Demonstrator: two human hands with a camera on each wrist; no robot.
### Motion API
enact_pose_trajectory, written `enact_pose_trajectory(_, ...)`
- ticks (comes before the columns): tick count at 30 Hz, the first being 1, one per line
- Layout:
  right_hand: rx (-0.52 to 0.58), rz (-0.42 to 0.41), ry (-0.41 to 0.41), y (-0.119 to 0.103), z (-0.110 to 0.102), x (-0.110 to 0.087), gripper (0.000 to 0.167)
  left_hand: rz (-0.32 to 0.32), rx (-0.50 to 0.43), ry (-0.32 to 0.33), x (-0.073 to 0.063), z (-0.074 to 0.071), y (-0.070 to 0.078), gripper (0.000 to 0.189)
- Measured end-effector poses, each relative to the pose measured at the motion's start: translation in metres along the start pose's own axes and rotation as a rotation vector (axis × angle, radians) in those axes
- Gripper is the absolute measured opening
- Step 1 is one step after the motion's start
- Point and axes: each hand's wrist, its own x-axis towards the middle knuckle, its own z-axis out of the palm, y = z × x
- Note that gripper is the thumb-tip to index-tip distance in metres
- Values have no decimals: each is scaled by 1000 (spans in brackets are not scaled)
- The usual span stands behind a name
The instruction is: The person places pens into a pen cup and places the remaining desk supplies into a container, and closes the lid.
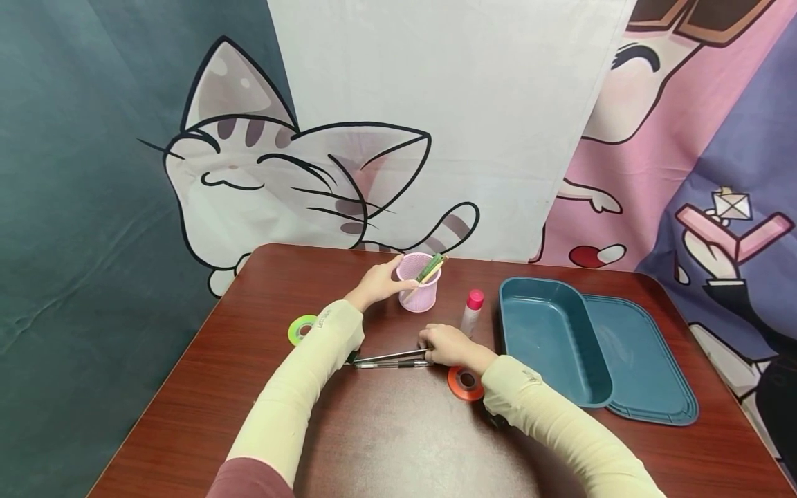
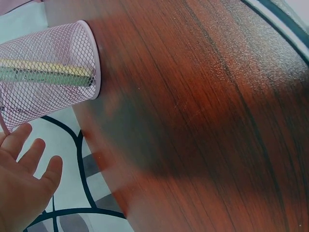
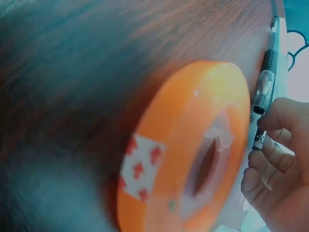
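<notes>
My left hand [image 1: 381,282] holds the rim of a pink mesh pen cup [image 1: 418,299], thumb across its front. Green and yellow sticks [image 1: 429,268] lean inside; in the left wrist view they show through the mesh [image 2: 48,72]. My right hand [image 1: 450,345] pinches the right end of a slim, silvery dark pen [image 1: 392,355] low over the table. Just beside it lies a clear-barrelled pen [image 1: 389,364] with a black grip, also seen in the right wrist view [image 3: 266,82]. An orange tape roll [image 3: 193,145] is close to the right hand.
A glue stick [image 1: 472,311] with a pink cap stands behind the right hand. To the right are a blue tray [image 1: 554,346] and its lid [image 1: 647,360]. A green tape roll [image 1: 300,329] is partly behind the left sleeve. A dark object [image 1: 496,420] lies under the right sleeve.
</notes>
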Motion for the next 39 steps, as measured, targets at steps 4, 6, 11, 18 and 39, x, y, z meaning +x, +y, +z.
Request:
enact_pose_trajectory(4, -23, -12, 20, 2, -10, -1, 10, 1, -2, -2, -1, -1, 2, 85)
enact_pose_trajectory(6, -29, -12, 22, 2, -18, -3, 10, 0, -5, -5, -2, -2, 3, 85)
enact_pose_trajectory(11, -62, 8, 2, -1, -37, -8, 10, -7, 0, -6, -3, -3, 3, 84)
enact_pose_trajectory(18, -72, -1, 4, -12, -65, -17, 7, -8, -12, -9, -4, -3, 3, 83)
enact_pose_trajectory(39, 41, 90, 71, -4, -159, -54, 8, 4, 13, -7, -3, -2, 4, 82)
